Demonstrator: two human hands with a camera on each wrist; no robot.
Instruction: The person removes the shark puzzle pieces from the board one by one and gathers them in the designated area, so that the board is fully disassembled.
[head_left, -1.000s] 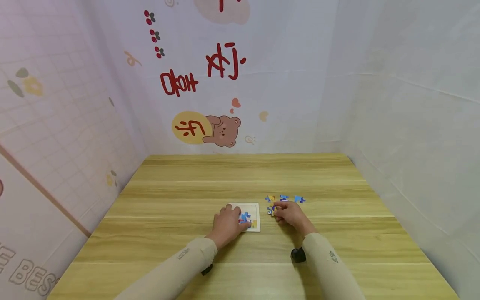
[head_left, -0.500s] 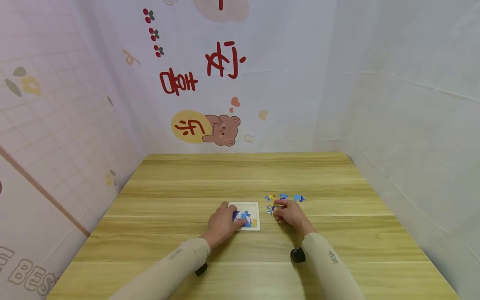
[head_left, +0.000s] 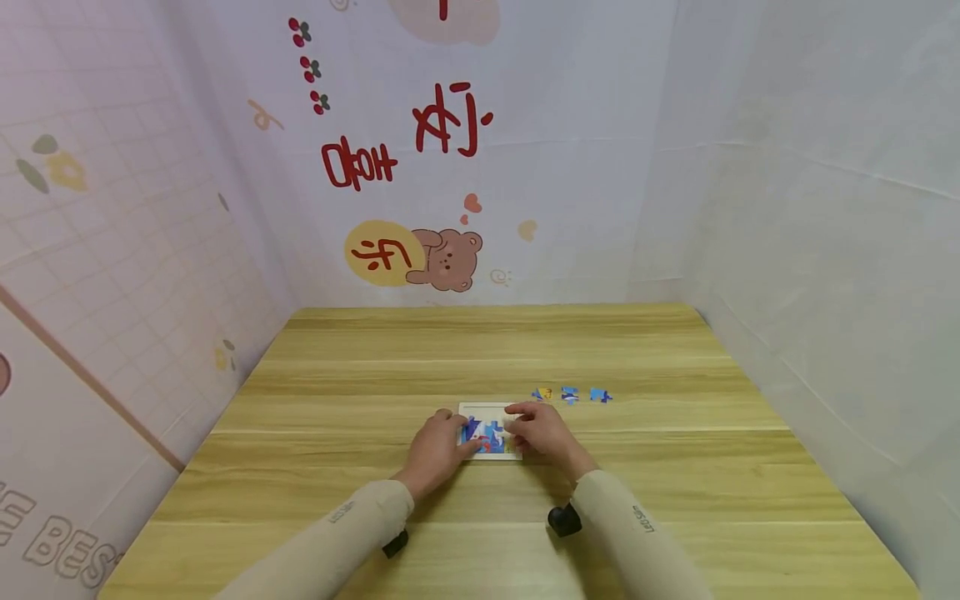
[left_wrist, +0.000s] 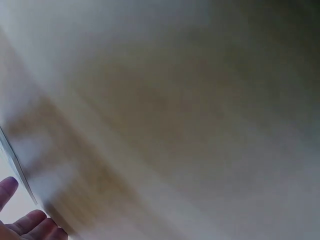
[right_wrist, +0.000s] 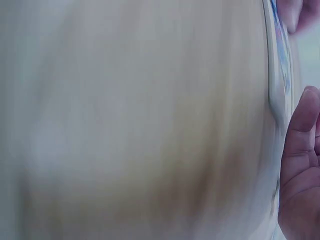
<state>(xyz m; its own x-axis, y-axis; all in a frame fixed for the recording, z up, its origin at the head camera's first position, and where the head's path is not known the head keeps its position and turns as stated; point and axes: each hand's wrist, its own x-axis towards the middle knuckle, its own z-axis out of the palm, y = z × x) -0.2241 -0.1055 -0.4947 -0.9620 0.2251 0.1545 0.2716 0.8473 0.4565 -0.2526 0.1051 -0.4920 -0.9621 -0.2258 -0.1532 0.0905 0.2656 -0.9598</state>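
Observation:
A jigsaw tray [head_left: 483, 410] with a pale frame lies mid-table, its lower part covered by joined blue, white and red pieces [head_left: 492, 433]. My left hand [head_left: 433, 454] rests on the tray's left side, thumb across the pieces; its relaxed fingers show by the tray edge in the left wrist view. Over the right side of the tray, my right hand [head_left: 551, 435] holds a puzzle piece between thumb and fingers, mostly hidden by the hand. In the right wrist view the right hand [right_wrist: 302, 165] appears beside the tray rim [right_wrist: 273, 85].
Three loose puzzle pieces lie in a row right of the tray: a yellow and blue one [head_left: 543, 394], a blue and white one [head_left: 570, 395] and a blue one [head_left: 601, 395]. The wooden table [head_left: 337, 358] meets printed white wall cloths behind and at both sides.
My right hand has picked up the nearer puzzle piece and moved left with it, over the tray. My left hand has drawn back to the tray's left side, uncovering more joined pieces.

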